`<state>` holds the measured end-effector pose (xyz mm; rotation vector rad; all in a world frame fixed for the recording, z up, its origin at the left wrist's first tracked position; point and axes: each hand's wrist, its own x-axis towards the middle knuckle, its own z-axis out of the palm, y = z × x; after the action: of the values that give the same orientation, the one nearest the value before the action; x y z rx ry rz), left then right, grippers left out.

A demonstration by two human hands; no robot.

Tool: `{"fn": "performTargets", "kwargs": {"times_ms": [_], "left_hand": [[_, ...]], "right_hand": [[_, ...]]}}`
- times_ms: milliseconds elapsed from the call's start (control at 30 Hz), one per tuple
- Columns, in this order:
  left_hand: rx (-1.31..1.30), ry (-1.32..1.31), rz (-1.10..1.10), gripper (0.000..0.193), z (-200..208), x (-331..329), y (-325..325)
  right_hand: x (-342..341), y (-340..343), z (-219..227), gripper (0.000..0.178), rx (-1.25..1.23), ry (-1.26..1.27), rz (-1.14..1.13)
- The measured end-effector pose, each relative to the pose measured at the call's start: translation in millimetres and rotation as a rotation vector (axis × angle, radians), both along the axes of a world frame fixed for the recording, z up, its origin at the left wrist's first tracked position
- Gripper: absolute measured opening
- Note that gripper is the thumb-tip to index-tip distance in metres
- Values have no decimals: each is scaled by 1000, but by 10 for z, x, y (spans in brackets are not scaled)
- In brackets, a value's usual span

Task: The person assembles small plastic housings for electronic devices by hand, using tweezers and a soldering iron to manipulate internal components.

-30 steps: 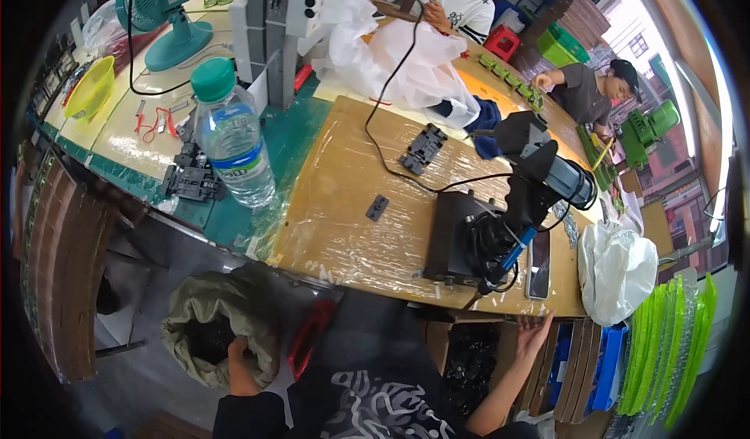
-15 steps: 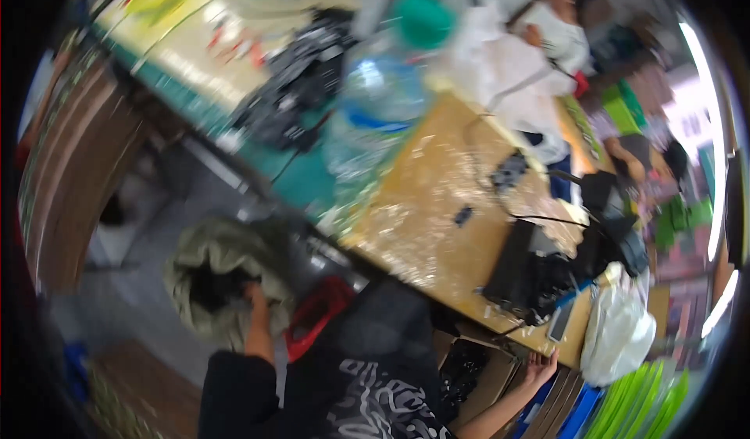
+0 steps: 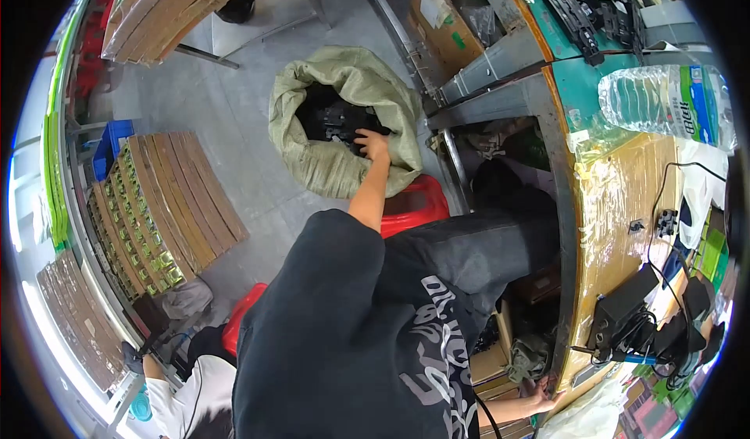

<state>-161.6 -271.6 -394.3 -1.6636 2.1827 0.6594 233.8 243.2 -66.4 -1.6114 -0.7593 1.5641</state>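
I have the left hand [image 3: 373, 144] inside the mouth of a woven sack [image 3: 332, 175], on its right and near part. The sack stands on the grey floor [image 3: 242, 138], to the left of the tabletop [image 3: 576, 95], and just beyond a red stool [image 3: 426, 212]. Its mouth looks upward, toward my camera. The opening is an uneven oval, and its longer axis goes from left to right, slanting a little nearer at the right end. How the sack's whole body is directed below, I cannot tell from this view.

The cloth is of dull olive green, with a thick, wrinkled rim rolled outward in soft folds. Inside are black plastic parts [image 3: 336, 117], small and angular, with some greyish shine; they lie in a jumble, so I cannot give them one common direction.

The fingers of the left hand are partly extended toward these parts, pointing to the left; whether they grip one, I cannot tell. The right hand [image 3: 537, 401] is at the near edge of the tabletop and seems to touch it; how wide it opens is too small to judge. On the tabletop, far to the right, I see a clear water bottle [image 3: 648, 99].
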Motion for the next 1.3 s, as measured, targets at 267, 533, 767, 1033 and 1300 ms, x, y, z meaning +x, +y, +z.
{"fn": "performTargets", "kwargs": {"times_ms": [267,533,767,1033,1300], "left_hand": [[-15,75,-382,73,-243,-9,167],[-152,24,-343,56,-539,-276,267],[-387,24,-450,46,-720,-65,254],[11,284,-468,47,-132,143,200],[78,428,-426,57,-100,342,176]], "right_hand": [[-306,-791,95,40,81,46,-111],[-633,-1203,-58,40,85,99,-209],[-914,-1574,-111,40,74,146,-285],[-480,-556,-74,40,70,208,-404],[-163,-1132,-466,41,-43,219,95]]}}
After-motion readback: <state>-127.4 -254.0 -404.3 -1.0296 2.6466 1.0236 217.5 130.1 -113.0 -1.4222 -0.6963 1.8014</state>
